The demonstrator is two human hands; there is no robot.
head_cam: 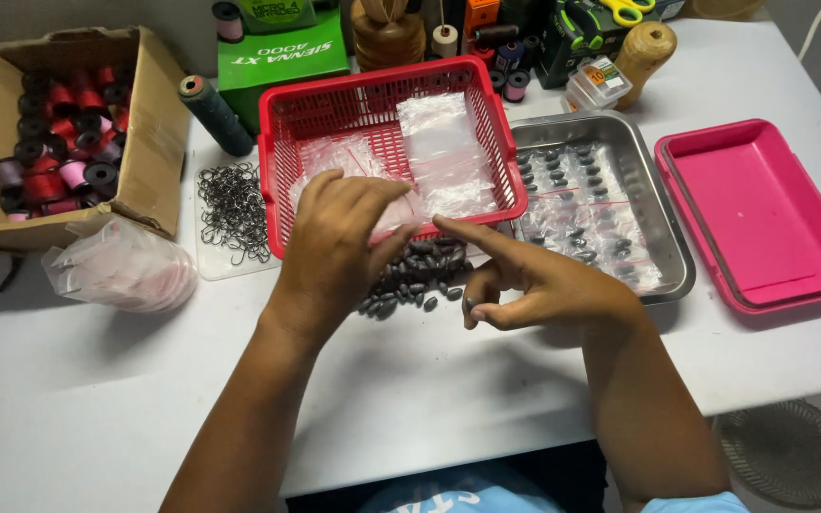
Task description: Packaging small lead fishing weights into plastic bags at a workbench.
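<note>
Fingers: left hand pinches clear bag | right hand open | sinkers beneath

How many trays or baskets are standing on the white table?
3. The red mesh basket is behind the hands, the metal tray is right of it, and the pink tray is at the far right. The back clutter could hide more.

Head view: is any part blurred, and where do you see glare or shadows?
Head view: the left hand and right hand look slightly soft; the red basket and pile of dark weights are sharp. The metal tray rim and its clear bags show light glare. Soft shadows lie under the arms on the white table. Straight edges bow slightly near the frame borders.
</note>
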